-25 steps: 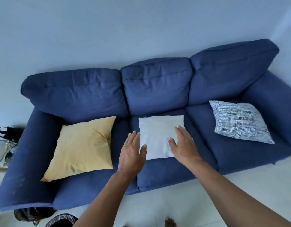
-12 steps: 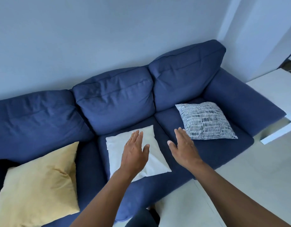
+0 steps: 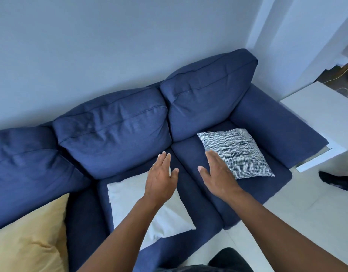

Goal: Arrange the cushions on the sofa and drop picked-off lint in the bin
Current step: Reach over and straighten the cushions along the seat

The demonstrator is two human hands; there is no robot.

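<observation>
A blue sofa fills the view. On its middle seat lies a white cushion, flat. A yellow cushion lies at the lower left, and a blue-and-white patterned cushion lies on the right seat. My left hand hovers over the white cushion's far right corner, fingers straight, holding nothing. Over the right seat my right hand reaches with straight fingers, its fingertips at the patterned cushion's near left edge. No bin is in view.
A white side table stands just right of the sofa's arm. A dark object lies on the pale floor to the right. The wall runs behind the sofa.
The view has swung right along the sofa. Both hands have moved right, off the white cushion toward the patterned one, staying open.
</observation>
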